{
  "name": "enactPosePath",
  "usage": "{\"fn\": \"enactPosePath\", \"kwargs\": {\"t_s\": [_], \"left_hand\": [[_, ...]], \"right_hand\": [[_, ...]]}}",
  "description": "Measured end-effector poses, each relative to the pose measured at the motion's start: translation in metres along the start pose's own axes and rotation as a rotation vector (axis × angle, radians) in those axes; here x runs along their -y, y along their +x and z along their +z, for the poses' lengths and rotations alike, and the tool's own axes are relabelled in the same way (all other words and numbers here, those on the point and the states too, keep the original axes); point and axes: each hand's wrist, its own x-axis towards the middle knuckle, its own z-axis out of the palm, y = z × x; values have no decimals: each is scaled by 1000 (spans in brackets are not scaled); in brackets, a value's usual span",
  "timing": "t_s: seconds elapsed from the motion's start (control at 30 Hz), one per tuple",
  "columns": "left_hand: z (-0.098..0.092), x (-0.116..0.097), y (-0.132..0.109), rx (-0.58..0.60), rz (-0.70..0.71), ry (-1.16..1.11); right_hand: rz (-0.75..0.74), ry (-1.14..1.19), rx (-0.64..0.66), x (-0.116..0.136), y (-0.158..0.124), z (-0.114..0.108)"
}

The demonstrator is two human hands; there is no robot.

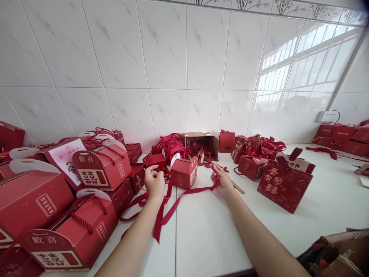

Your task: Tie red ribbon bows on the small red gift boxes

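Observation:
My left hand (154, 181) and my right hand (221, 180) are stretched out over a white table (213, 231). Both pinch a long dark red ribbon (184, 196) that sags between them and trails down toward me. Just behind the ribbon stands a small red gift box (184, 172) with a white inner flap. Another small red box (157, 161) sits right behind my left hand.
Large red gift boxes with rope handles (57, 215) are piled at the left. An open cardboard box of ribbons (201, 145) stands against the tiled wall. More red boxes and a red bag (284, 184) lie at the right. Another person's hand (362, 169) shows at the far right.

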Motion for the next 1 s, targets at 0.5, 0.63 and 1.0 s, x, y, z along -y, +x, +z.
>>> {"fn": "enactPosePath", "kwargs": {"t_s": [0.5,0.63,1.0], "left_hand": [[15,1,-30,346,675,473],[15,4,-29,447,607,503],[17,9,-31,471,625,653]], "right_hand": [[176,-215,318,4,-42,39],[154,-193,296,0,-40,38],[170,-181,225,-2,-34,34]]}}
